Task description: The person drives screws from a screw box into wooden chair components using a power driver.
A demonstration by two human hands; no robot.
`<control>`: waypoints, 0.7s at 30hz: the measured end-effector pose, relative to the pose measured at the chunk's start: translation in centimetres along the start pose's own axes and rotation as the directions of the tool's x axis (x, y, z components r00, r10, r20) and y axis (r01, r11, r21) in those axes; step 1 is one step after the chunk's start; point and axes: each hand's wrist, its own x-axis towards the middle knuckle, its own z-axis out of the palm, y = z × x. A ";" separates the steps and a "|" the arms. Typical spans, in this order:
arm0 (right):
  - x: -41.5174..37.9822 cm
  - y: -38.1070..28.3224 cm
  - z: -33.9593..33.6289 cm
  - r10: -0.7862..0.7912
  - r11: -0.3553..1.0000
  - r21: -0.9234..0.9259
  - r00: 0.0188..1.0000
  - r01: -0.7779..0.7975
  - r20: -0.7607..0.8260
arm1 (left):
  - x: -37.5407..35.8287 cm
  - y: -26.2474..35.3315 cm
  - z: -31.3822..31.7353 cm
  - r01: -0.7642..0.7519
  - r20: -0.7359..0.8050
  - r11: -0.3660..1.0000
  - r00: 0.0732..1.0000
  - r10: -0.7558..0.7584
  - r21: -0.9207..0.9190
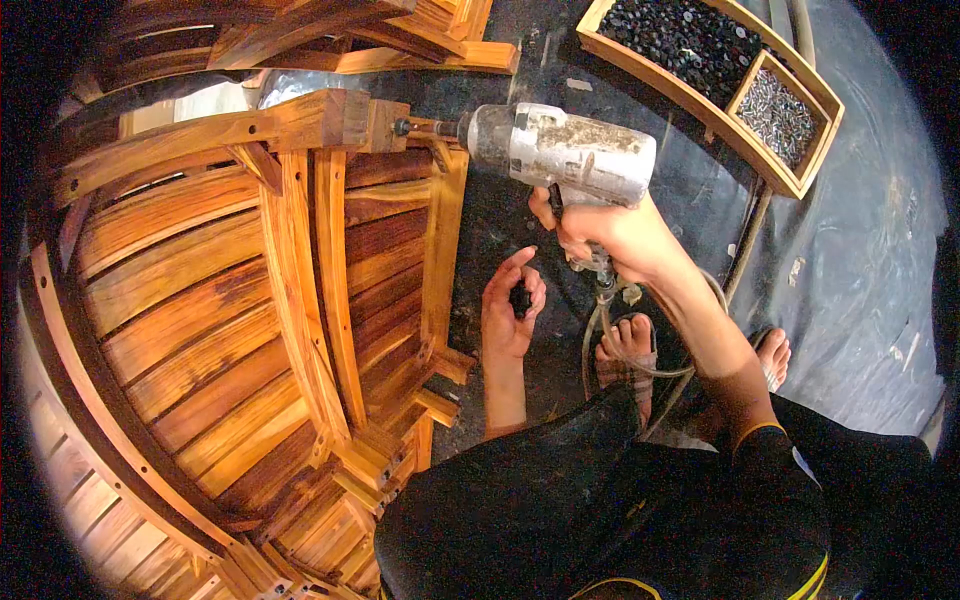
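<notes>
My right hand (610, 232) is wrapped round the handle of a worn silver air impact wrench (580, 150), with a finger at its trigger. The wrench points left, and the tip of its bit (430, 129) meets the end of a wooden leg (383, 124) on a slatted wooden chair (190, 270) lying tipped over. Lower down, my left hand (515, 305) has its fingers curled round a small black round piece (520, 298), possibly a cap like those in the box. It is held apart from the wood and the wrench.
A divided wooden box (700, 118) at the upper right holds black caps (680, 45) and silver screws (776, 118). An air hose (655, 370) loops from the wrench past my feet. More slatted wooden furniture (430, 58) stands at the top and lower left.
</notes>
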 end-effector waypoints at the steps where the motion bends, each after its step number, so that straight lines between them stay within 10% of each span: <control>1: 0.0 0.0 0.1 0.005 1.000 -0.004 1.000 -0.005 -0.007 | 0.0 0.0 0.0 -0.012 0.025 1.000 1.000 0.012 0.004; 21: -0.2 -0.2 0.1 0.043 0.998 0.035 0.999 -0.043 -0.007 | -0.4 -0.6 -1.0 0.047 -0.140 0.988 0.988 -0.068 -0.145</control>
